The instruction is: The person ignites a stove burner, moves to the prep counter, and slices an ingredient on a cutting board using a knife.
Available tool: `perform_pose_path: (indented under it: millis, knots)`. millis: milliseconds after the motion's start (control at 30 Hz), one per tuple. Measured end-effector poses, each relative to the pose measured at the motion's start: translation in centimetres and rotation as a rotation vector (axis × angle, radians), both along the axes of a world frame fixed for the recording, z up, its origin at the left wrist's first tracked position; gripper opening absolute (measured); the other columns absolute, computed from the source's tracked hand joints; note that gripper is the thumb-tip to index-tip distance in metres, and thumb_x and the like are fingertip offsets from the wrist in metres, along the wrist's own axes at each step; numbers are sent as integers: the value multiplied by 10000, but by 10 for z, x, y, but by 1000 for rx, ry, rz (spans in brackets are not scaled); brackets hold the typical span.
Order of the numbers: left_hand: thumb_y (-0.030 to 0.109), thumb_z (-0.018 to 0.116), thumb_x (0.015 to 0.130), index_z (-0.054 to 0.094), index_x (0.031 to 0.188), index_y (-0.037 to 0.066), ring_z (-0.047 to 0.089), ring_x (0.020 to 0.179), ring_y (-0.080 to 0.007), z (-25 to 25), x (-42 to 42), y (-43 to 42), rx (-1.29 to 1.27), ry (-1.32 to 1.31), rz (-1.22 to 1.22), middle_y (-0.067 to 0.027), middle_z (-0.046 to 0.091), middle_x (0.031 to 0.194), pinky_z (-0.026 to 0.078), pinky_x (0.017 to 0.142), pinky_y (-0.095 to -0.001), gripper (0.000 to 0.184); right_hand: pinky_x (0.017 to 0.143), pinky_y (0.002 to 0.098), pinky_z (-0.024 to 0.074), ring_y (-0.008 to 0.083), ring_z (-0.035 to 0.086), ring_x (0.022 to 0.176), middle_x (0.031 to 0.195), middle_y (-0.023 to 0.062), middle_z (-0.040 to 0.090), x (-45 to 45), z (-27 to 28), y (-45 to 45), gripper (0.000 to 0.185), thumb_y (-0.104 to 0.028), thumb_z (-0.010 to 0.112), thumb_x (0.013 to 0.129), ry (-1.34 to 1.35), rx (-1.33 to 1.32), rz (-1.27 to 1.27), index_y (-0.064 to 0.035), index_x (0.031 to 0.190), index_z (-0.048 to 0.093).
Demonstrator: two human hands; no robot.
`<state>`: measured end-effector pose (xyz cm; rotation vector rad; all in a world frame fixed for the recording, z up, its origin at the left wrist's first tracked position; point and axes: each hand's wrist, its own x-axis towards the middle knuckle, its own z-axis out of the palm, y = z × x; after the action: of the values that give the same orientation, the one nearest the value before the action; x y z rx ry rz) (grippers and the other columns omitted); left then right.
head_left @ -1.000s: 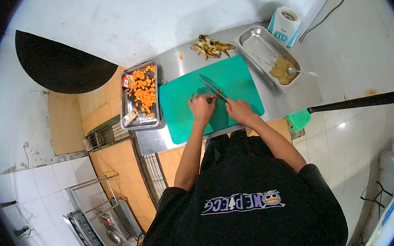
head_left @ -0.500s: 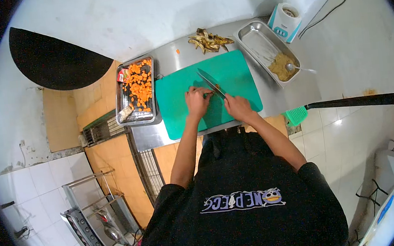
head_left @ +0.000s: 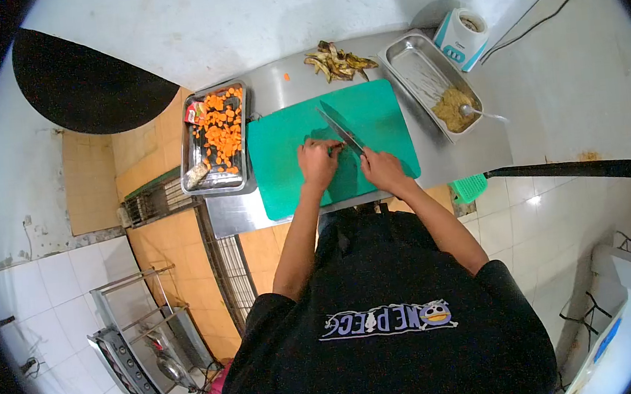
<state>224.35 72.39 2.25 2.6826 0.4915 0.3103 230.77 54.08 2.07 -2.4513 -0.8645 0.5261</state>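
Observation:
A green cutting board (head_left: 281,144) lies on the steel table below me. My right hand (head_left: 384,171) is closed around the handle of a kitchen knife (head_left: 340,129). The blade slants up and left over the board, with its dark shadow beside it. My left hand (head_left: 318,162) rests on the board left of the blade, fingertips pinched together. Between them and the blade is a small reddish-brown food piece (head_left: 340,147), partly hidden by the fingers; its kind is too small to make out.
A metal tray (head_left: 245,139) of chopped carrots (head_left: 224,126) stands at the left. Behind the board lie brownish peels (head_left: 337,61). A steel pan (head_left: 402,54) at the right holds brown paste (head_left: 452,107) and a spoon (head_left: 468,110). A white-and-blue appliance (head_left: 461,38) stands beyond it.
My view has shifted slightly. Both hands stay nearly in place, the knife still in my right hand and my left fingertips still beside the blade.

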Motion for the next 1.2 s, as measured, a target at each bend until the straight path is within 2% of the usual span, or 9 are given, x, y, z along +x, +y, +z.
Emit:
perform_pose_path:
  millis: [67,200,267,300,367,467,800,1067,1200]
  knots:
    - [245,788,773,801,924,196,650,939,-248,-8,0,7,-13,-76,-79,-26,754,882,452,806,-422,160,625,570,503,432,633,659,700,216,630,0,3,2,238,-260,499,991,-12,-21,4,-41,1042,577]
    - [266,790,772,796,912,196,653,941,-247,8,-5,-3,-86,-71,-31,-20,751,853,451,799,-413,157,626,566,510,435,640,669,703,226,633,-9,-2,2,238,-262,507,987,-103,-55,43,-42,1036,584]
    - [351,811,764,795,926,201,658,901,-304,7,-1,-5,-93,-43,64,-106,729,868,466,810,-465,221,629,572,513,443,648,694,718,233,643,-6,2,5,236,-262,511,985,-107,-62,42,-43,1024,590]
    - [351,811,764,795,926,201,658,901,-304,6,-1,-8,-94,-44,62,-106,729,868,466,810,-465,221,629,572,513,443,648,694,718,233,643,-6,-1,4,236,-262,511,985,-108,-63,41,-43,1024,590]
    - [333,798,771,785,838,214,643,924,-243,7,1,-12,9,30,146,-13,735,784,422,800,-429,138,629,579,511,450,649,700,725,235,650,-2,-5,4,240,-261,511,983,-125,-21,43,-37,1014,592]
    - [369,784,779,788,829,218,635,936,-248,13,0,-17,48,50,206,-21,733,781,409,799,-434,160,637,578,515,449,648,691,727,235,649,-1,3,6,237,-260,512,981,-9,5,-37,-42,1030,591]
    - [345,762,790,799,849,230,631,942,-253,7,0,-15,0,33,204,-54,729,812,417,815,-442,135,617,568,514,432,655,688,722,230,646,-12,-2,6,222,-256,523,974,-148,-60,11,-46,1018,582]
    - [333,773,790,804,858,227,629,932,-260,5,-3,-17,25,44,198,-49,719,778,418,798,-439,130,625,561,522,451,648,684,726,227,655,-14,9,8,226,-258,521,984,-27,-45,-15,-46,1023,590]
    - [326,771,791,801,848,219,630,934,-261,7,-6,-18,19,47,190,-47,720,779,417,789,-441,125,636,558,527,451,651,695,740,230,662,-19,3,10,242,-266,521,984,-60,-88,-18,-41,1037,593]
